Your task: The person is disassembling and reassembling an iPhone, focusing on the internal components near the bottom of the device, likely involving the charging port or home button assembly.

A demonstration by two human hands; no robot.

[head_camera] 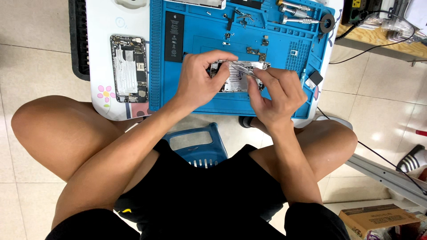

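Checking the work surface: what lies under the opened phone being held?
The blue mat lies under the phone. Both hands, left and right, cover its edges.

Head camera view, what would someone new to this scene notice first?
Most striking is the bright blue rubber work mat on the small white table, with both hands over an opened silver phone chassis at its middle. The right hand holds thin metal tweezers over it while the left hand grips its edge. A second stripped phone body lies left of the mat.

Second opened phone (128,68), black battery (174,36), blue stool (199,147).
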